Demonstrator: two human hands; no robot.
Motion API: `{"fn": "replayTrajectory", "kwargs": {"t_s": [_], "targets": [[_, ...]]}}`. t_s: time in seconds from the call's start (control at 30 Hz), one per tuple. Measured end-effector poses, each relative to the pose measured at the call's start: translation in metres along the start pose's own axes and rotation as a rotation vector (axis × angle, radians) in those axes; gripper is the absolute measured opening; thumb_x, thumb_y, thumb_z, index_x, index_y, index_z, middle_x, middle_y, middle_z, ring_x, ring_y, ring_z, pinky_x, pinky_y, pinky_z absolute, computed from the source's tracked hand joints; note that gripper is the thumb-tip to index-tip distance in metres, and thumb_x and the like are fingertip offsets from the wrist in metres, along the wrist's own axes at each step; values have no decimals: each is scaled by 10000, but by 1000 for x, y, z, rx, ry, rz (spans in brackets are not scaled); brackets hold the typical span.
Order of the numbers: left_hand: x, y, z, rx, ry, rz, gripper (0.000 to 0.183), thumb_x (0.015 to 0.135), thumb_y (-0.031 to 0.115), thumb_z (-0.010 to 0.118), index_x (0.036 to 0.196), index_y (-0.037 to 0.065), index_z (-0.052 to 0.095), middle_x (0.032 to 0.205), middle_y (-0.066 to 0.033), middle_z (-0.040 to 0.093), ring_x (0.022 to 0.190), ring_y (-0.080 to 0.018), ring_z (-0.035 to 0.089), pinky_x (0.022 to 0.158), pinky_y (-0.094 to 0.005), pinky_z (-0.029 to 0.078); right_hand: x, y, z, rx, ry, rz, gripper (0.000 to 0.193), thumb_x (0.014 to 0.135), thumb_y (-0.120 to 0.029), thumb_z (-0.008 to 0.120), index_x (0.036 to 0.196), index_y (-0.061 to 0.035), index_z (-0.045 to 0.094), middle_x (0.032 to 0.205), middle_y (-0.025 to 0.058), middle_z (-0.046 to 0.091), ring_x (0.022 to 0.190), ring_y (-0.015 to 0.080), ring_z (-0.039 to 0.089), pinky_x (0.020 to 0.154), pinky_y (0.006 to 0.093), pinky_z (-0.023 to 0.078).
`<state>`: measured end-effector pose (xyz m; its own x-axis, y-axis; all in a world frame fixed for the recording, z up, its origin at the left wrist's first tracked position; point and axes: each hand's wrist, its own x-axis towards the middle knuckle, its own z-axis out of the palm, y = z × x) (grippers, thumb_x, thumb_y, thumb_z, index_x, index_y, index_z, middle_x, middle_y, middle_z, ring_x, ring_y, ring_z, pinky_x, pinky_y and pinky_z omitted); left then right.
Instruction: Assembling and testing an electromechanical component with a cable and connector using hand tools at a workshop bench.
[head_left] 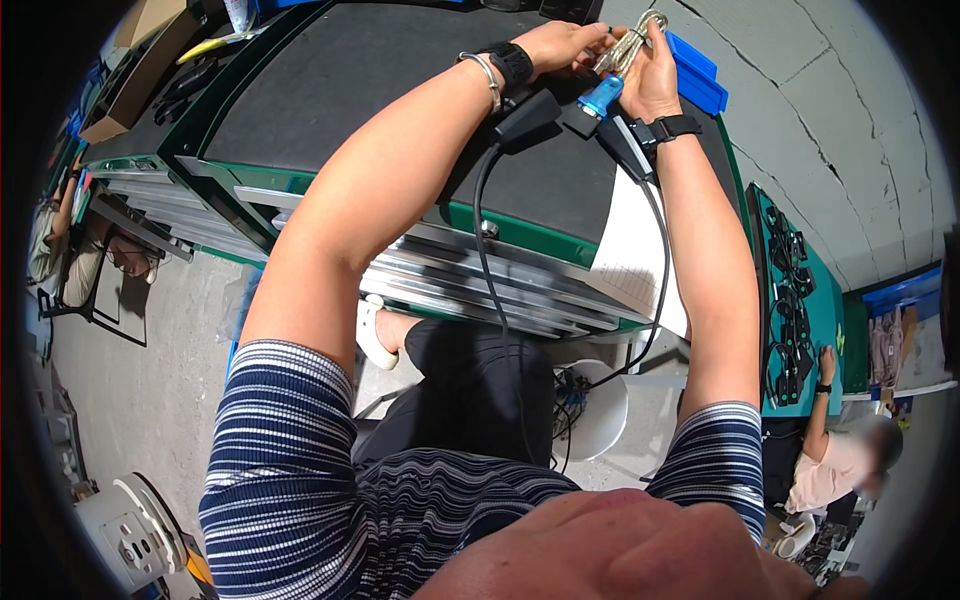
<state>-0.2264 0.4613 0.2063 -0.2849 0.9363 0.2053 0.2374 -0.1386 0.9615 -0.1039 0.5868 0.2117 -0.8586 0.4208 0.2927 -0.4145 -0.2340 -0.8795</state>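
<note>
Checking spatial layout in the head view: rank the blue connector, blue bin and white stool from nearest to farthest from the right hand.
From the right hand:
1. Blue connector, just under its palm.
2. Blue bin, on its right at the bench edge.
3. White stool, down under the bench.

- Short-sleeved top: navy with thin white stripes.
- Left hand (560, 45): silver bangle, black wrist strap, cabled black module.
- Right hand (652, 80): black strap, cabled module.

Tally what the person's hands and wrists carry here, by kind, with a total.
Coiled translucent cable with a blue connector, held by both the left hand and the right hand: 1
Black wrist straps, each with a black box and lead, left and right: 2
Silver bangle on the left wrist: 1
Total: 4
</note>
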Motion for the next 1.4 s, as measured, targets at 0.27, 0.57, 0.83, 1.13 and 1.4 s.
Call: {"fn": "replayTrajectory", "kwargs": {"t_s": [0.27, 0.57, 0.83, 1.13, 1.4], "targets": [[-2, -1, 1, 103, -42, -11, 559, 933, 591, 414, 1101, 104, 632, 879, 1, 615, 811, -91, 579, 778, -241, 430, 5, 3, -2, -95, 11, -25, 602, 984, -526, 279, 1078, -8, 571, 932, 121, 642, 833, 206, 638, 741, 344, 552], [1, 2, 3, 298, -151, 28, 500, 904, 548, 532, 934, 70, 677, 757, 20, 603, 702, -71, 525, 729, -206, 407, 3, 4, -7, -176, -17, 40, 608, 1000, -504, 200, 1273, -27, 459, 1196, 164, 562, 999, 286, 603, 742, 428, 549], [1, -5, 9, 288, -74, 163, 413, 867, 451, 623, 922, 48, 700, 705, -20, 616, 653, -109, 550, 668, -260, 433, 6, 4, -12, -99, -101, 62, 573, 1008, -482, 176, 1288, -49, 426, 1249, 153, 537, 1068, 296, 578, 686, 454, 560], [-1, 1, 9, 369, 17, 78, 388, 869, 431, 653, 996, 67, 694, 750, -1, 597, 690, -92, 515, 692, -224, 406, 2, 8, -4, -286, -23, 132, 511, 997, -451, 343, 1221, -14, 483, 1061, 151, 626, 831, 240, 660, 718, 358, 570], [-3, 1, 5, 89, -49, 17, 549, 903, 559, 521, 976, 39, 681, 765, -5, 617, 743, -101, 560, 735, -225, 429, 5, 11, -8, -164, 151, 67, 304, 976, -304, 464, 1048, -23, 554, 867, 103, 627, 721, 206, 628, 651, 329, 533]]}}
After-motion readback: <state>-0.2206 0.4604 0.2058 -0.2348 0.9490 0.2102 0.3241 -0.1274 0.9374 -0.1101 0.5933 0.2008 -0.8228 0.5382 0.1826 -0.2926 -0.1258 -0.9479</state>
